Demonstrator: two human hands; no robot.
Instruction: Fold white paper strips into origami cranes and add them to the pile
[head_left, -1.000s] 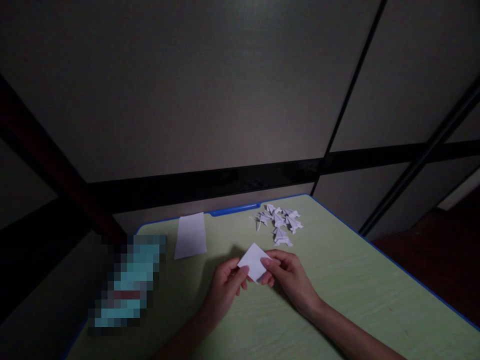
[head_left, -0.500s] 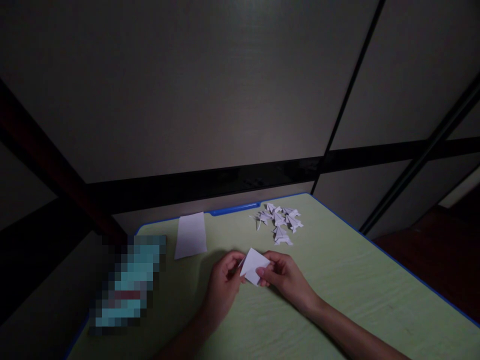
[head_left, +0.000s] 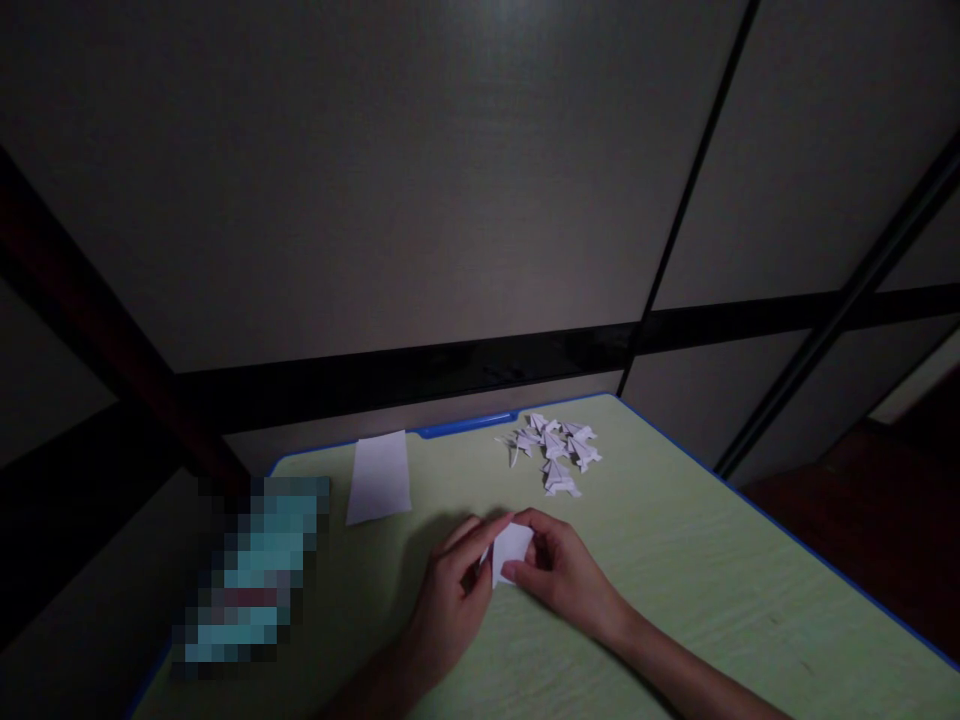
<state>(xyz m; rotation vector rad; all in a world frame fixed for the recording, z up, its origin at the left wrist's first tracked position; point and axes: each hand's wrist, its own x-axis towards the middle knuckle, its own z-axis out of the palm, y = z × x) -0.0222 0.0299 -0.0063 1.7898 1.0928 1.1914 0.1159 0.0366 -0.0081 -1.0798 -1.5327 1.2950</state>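
A small folded piece of white paper [head_left: 511, 550] is held between my two hands, just above the table. My left hand [head_left: 459, 580] grips its left edge, with the fingers reaching over toward the top corner. My right hand [head_left: 561, 568] pinches the right side, thumb on the near face and fingers behind. The fingers cover parts of the paper, so its full shape is hidden. Beyond my right hand lies a group of several folded white paper figures [head_left: 559, 476], close together and partly overlapping.
The pale green table [head_left: 675, 560] has a blue rim. Flat white paper [head_left: 379, 478] lies toward the back left. A blurred-out turquoise item [head_left: 262, 560] sits at the left edge. A blue strip [head_left: 469, 425] runs along the back edge, before a dark-banded cabinet front [head_left: 450, 220].
The paper has turned between my hands and shows less of its face. My left fingers have moved up and over its top edge. The view has shifted slightly.
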